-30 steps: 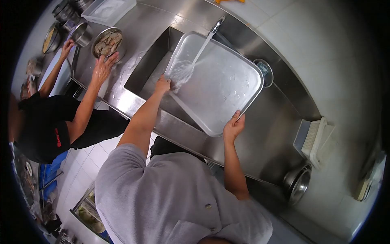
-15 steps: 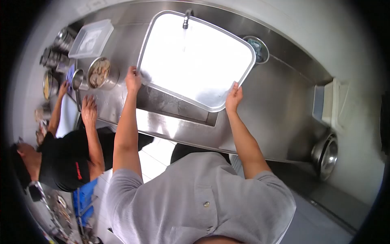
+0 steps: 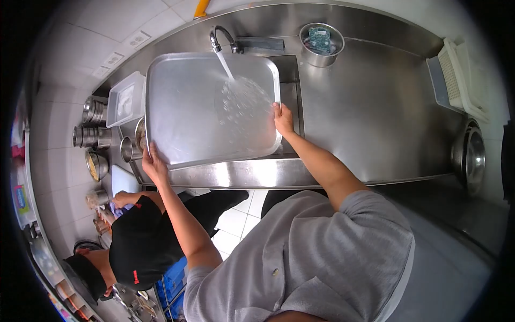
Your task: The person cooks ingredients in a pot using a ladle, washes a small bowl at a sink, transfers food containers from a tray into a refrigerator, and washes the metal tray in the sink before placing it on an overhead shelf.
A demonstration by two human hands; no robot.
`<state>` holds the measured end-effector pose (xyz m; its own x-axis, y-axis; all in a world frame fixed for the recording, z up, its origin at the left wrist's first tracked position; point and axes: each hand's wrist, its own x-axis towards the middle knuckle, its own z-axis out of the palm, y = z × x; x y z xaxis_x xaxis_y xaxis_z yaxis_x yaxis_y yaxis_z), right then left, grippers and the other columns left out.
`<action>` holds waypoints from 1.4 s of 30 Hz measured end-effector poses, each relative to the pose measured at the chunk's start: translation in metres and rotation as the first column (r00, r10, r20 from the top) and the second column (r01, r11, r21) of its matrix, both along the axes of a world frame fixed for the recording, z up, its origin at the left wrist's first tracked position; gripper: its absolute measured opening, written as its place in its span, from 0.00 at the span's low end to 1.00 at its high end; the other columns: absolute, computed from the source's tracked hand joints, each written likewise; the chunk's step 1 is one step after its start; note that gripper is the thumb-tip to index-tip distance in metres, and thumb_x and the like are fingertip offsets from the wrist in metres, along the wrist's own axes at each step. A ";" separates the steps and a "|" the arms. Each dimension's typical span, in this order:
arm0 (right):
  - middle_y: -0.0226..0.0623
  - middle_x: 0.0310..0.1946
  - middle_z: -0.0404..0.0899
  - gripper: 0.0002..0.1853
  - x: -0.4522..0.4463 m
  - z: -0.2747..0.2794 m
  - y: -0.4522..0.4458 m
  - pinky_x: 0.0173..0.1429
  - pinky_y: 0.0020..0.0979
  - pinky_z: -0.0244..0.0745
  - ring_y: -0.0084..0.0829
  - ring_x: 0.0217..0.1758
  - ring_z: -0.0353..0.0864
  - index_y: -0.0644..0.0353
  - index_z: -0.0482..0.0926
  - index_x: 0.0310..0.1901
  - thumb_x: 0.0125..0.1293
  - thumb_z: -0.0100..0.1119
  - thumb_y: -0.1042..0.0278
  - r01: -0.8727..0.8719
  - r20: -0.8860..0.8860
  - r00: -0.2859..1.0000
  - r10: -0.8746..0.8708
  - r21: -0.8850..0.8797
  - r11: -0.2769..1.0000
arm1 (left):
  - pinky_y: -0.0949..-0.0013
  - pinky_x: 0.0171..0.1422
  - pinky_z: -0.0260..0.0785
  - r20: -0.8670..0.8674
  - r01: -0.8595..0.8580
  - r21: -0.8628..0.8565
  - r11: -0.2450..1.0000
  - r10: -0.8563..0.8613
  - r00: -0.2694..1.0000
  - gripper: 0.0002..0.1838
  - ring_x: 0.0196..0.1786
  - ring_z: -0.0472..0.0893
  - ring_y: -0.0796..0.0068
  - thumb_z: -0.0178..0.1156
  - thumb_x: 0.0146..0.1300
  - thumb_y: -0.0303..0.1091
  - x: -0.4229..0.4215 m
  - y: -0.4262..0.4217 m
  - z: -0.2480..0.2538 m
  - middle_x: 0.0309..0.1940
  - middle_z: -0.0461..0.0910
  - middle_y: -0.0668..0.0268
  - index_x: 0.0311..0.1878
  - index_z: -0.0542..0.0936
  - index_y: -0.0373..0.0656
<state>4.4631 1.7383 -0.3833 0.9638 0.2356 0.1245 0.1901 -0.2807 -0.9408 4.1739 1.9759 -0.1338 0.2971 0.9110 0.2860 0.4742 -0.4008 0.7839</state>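
A large metal tray (image 3: 188, 107) spans the sink (image 3: 292, 96), held by its rim in both my hands. My left hand (image 3: 154, 163) is closed on the near left corner. On the right edge, my right hand (image 3: 283, 119) grips the rim with the thumb on top. Water runs from the curved faucet (image 3: 216, 42) onto the tray's right half and spreads over its surface. Much of the sink lies hidden beneath the tray.
Right of the faucet stands a metal pot (image 3: 322, 58) with a green scouring pad inside. White plastic baskets (image 3: 456, 80) and metal bowls (image 3: 473, 158) line the right side. A co-worker in black (image 3: 145, 241) works at the left, near a white plastic tub (image 3: 126, 102) and several metal containers.
The tray has shifted left and levelled out, no longer glaring white, with both my hands still on it. The running water now spreads visibly on its surface. My view has turned too.
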 end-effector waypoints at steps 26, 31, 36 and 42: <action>0.38 0.33 0.76 0.18 0.039 0.244 -0.142 0.36 0.34 0.72 0.27 0.33 0.75 0.69 0.69 0.57 0.68 0.44 0.70 -0.117 -0.399 0.916 0.034 -0.185 0.976 | 0.61 0.54 0.78 0.507 0.499 -0.862 0.090 0.139 0.851 0.16 0.45 0.83 0.64 0.56 0.68 0.37 0.095 -0.012 -0.221 0.44 0.82 0.58 0.51 0.78 0.35; 0.37 0.25 0.75 0.14 0.022 0.242 -0.136 0.28 0.32 0.67 0.22 0.24 0.71 0.68 0.71 0.52 0.69 0.48 0.71 -0.047 0.013 0.998 0.057 -0.409 0.912 | 0.67 0.39 0.77 0.086 0.202 -0.923 0.328 -0.335 0.938 0.17 0.35 0.81 0.73 0.60 0.66 0.41 0.118 -0.008 -0.289 0.38 0.83 0.64 0.52 0.77 0.41; 0.37 0.15 0.70 0.12 -0.036 0.272 -0.091 0.24 0.30 0.64 0.25 0.14 0.67 0.62 0.73 0.53 0.69 0.51 0.75 0.019 0.238 0.965 0.107 -0.474 0.880 | 0.71 0.27 0.69 0.212 0.306 -0.880 0.363 -0.277 0.937 0.10 0.23 0.76 0.76 0.61 0.63 0.38 0.168 -0.004 -0.318 0.25 0.81 0.66 0.35 0.81 0.40; 0.33 0.16 0.67 0.08 -0.042 0.254 -0.101 0.22 0.27 0.59 0.21 0.15 0.62 0.66 0.74 0.48 0.72 0.50 0.72 0.103 0.252 0.968 -0.003 -0.384 0.918 | 0.66 0.27 0.70 0.321 0.503 -0.653 0.567 -0.394 0.861 0.15 0.22 0.80 0.72 0.63 0.61 0.42 0.251 -0.018 -0.230 0.19 0.81 0.65 0.27 0.83 0.38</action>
